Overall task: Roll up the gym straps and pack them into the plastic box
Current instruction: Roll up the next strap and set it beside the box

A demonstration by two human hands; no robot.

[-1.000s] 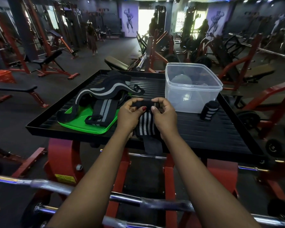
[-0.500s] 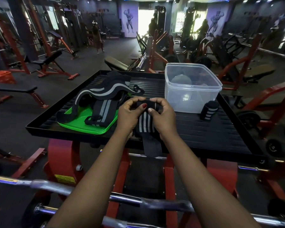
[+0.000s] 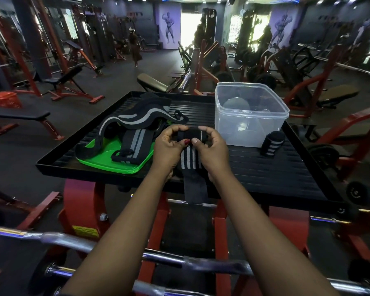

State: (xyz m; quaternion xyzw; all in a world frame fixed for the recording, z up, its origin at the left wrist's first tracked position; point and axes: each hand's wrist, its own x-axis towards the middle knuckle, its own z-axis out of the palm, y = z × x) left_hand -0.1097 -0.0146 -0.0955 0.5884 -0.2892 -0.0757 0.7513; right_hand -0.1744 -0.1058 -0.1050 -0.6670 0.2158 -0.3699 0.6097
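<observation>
A black gym strap with white stripes [image 3: 188,159] lies on the black tray [image 3: 265,174], its tail hanging over the front edge. My left hand [image 3: 169,146] and my right hand [image 3: 211,146] pinch its rolled top end between fingers and thumbs. The clear plastic box [image 3: 250,116] stands open just behind my right hand. A rolled strap [image 3: 272,144] stands upright to the right of the box. Several unrolled black-and-grey straps [image 3: 135,120] lie piled on a green lid [image 3: 107,161] at the left.
The tray sits on a red machine frame [image 3: 79,206]. Chrome barbell bars [image 3: 69,242] cross below my forearms. Benches and red racks fill the gym floor around, and a person [image 3: 135,50] stands far off at the back.
The roll at the strap's top has grown a little as my fingers turned it, and less striped length lies flat on the tray. The distant person has walked to the right.
</observation>
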